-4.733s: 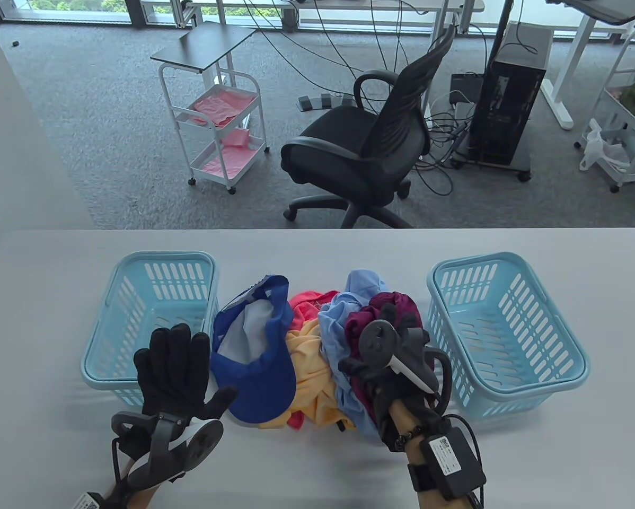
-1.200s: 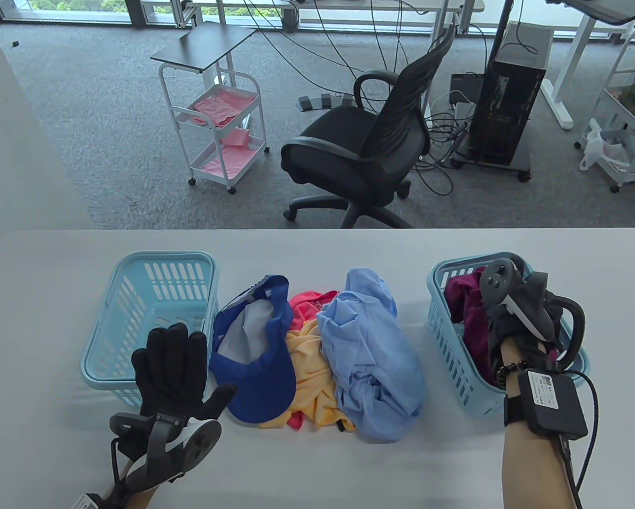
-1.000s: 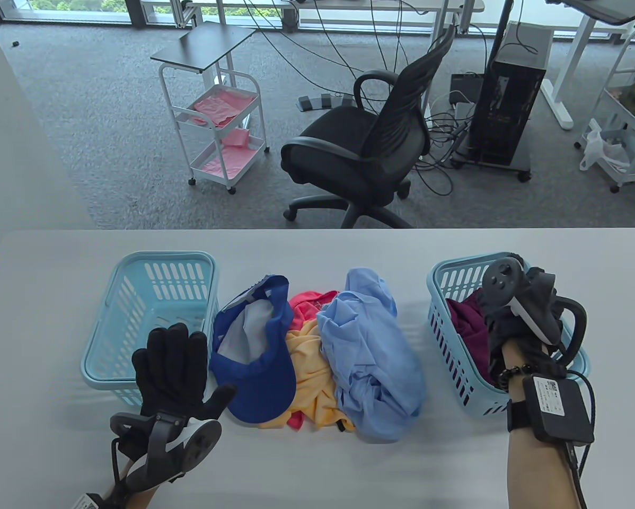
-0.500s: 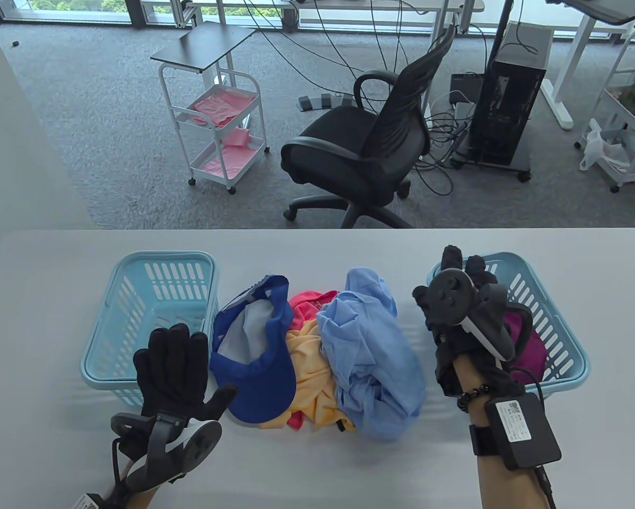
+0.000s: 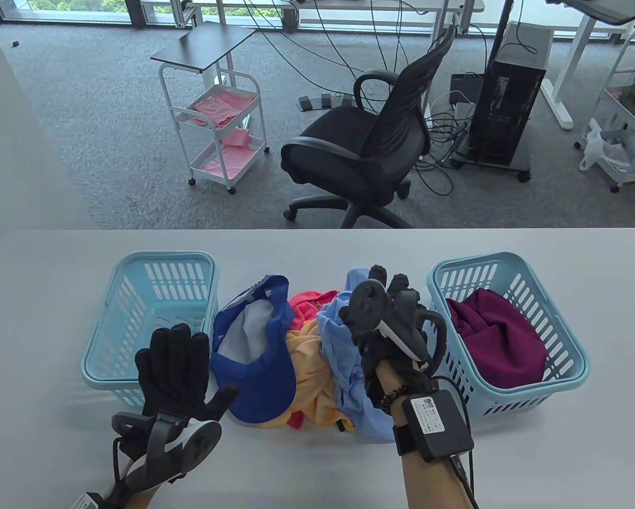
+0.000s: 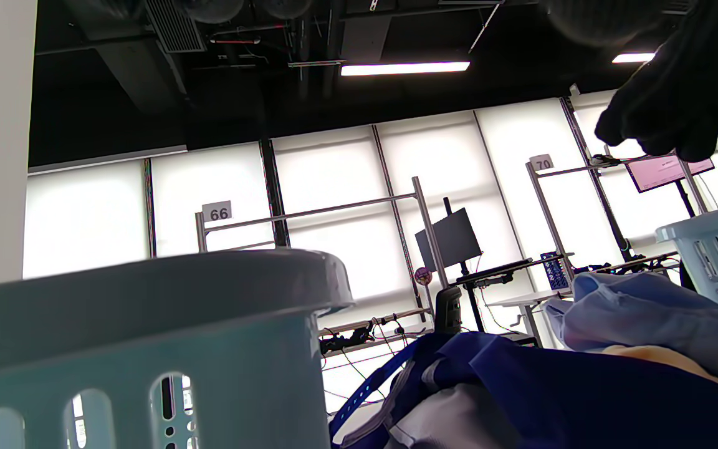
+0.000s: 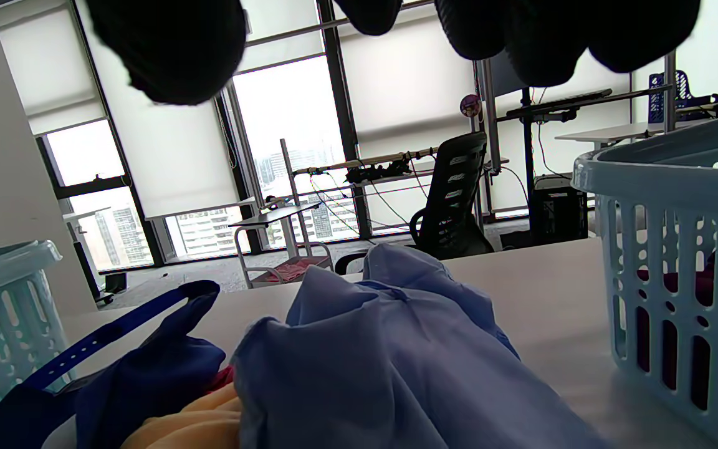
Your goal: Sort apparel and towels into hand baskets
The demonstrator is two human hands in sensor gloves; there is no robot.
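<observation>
A pile of cloth lies mid-table: a blue cap (image 5: pixel 256 360), a yellow-orange garment (image 5: pixel 309 371), a pink-red piece (image 5: pixel 309 302) and a light blue shirt (image 5: pixel 349 344). A maroon garment (image 5: pixel 495 339) lies in the right basket (image 5: pixel 574 344). The left basket (image 5: pixel 137 281) holds nothing I can see. My right hand (image 5: pixel 389 307) hovers open over the light blue shirt, which also shows in the right wrist view (image 7: pixel 371 349). My left hand (image 5: pixel 177 366) rests flat and open on the table beside the cap.
An office chair (image 5: pixel 370 143) stands beyond the table's far edge. A white cart (image 5: pixel 217 127) with pink cloths stands to its left. A computer tower (image 5: pixel 505 101) and cables are at the back right.
My right hand carried the maroon garment from the pile into the right basket, let it go, and moved back left over the light blue shirt. My left hand stayed put.
</observation>
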